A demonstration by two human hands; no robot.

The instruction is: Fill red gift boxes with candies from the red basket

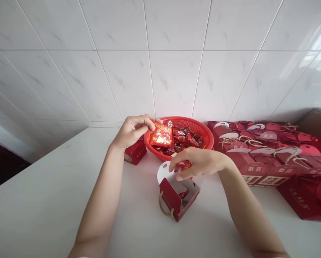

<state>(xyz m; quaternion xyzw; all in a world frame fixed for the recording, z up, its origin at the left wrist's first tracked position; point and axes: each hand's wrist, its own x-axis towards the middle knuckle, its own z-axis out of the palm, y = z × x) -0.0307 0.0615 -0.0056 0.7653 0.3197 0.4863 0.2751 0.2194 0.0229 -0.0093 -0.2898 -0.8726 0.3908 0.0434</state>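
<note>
My left hand pinches the edge of a shiny red packet with gold print, above the left side of a red plastic basket. Many small red-wrapped candies lie in the basket. My right hand is curled just over an open dark red gift box. Between its thumb and fingers shows a red-wrapped candy, partly hidden. The gift box has a rope handle and its rounded white flap stands up at the back. Inside it lies a red-wrapped piece.
To the right stand rows of closed red gift boxes with rope handles. One more box sits at their front. Left of the basket is another red box. A tiled wall borders the white tabletop at the back.
</note>
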